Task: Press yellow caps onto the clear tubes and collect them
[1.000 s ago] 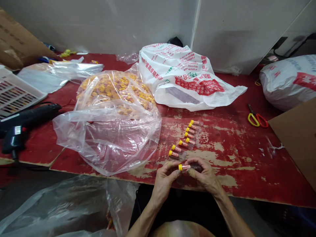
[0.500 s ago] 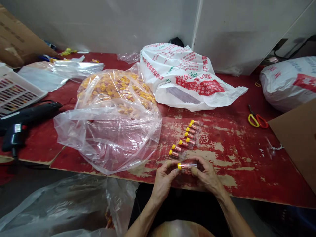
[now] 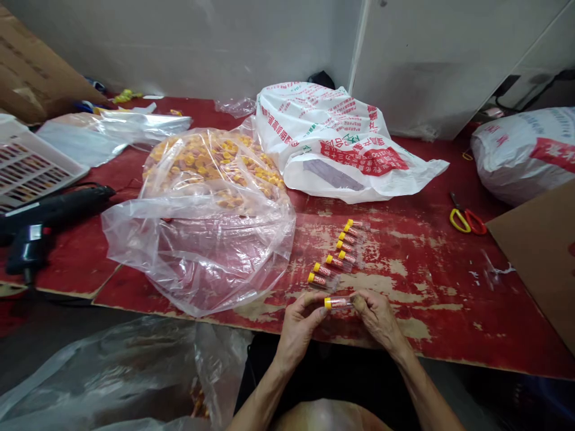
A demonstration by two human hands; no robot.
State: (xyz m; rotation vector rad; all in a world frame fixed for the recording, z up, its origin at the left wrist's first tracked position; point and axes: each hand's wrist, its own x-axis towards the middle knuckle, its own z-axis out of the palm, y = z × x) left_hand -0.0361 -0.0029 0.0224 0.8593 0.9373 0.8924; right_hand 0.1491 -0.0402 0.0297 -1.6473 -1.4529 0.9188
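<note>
Between my two hands, just over the front edge of the red table [image 3: 449,311], lies a small clear tube [image 3: 340,303] with a yellow cap and red-and-white contents. The capped end points left, where my left hand [image 3: 300,323] grips it between thumb and fingers. At the opposite end, my right hand [image 3: 376,316] pinches the tube's clear tip. Beyond my hands several similar tubes [image 3: 322,271] with yellow caps lie in a slanting row, caps to the left.
A clear plastic bag [image 3: 211,161] of yellow caps lies left of centre. Behind stands a printed white sack [image 3: 323,120]. Scissors [image 3: 467,221] and a cardboard box [image 3: 539,239] are at right; a black heat gun [image 3: 49,212] and a white basket [image 3: 36,155] at left.
My right thumb and fingers have drawn together around the tube's clear end; before, they were more spread along it. My left hand has hardly moved.
</note>
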